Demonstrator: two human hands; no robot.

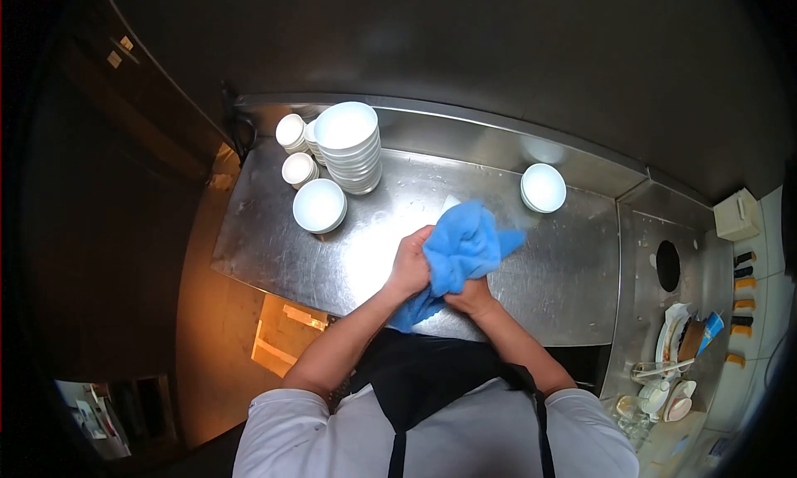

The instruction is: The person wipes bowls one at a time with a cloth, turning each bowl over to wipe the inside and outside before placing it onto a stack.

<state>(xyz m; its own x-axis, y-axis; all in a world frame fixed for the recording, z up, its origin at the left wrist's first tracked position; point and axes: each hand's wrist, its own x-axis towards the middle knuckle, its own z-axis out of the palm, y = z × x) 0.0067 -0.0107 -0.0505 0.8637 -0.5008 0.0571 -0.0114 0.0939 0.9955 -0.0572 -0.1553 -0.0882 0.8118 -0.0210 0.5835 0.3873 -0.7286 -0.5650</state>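
Observation:
A crumpled blue cloth (465,244) is bunched between both hands above the steel counter (556,270). My left hand (412,262) is closed on the cloth's left side. My right hand (471,295) grips it from below, its fingers partly covered by the fabric. A small white edge (450,202) shows behind the top of the cloth; what it belongs to is mostly hidden. Beyond my left hand are a tall stack of white bowls (349,129) and a shorter bowl stack (320,205). More white bowls (544,188) sit at the back right.
Small white cups (290,130) and another cup stack (299,170) stand at the back left. A raised steel edge runs along the back. On the right are a round dark hole (668,266), piled used dishes (672,337) and several yellow- and black-handled tools on the wall.

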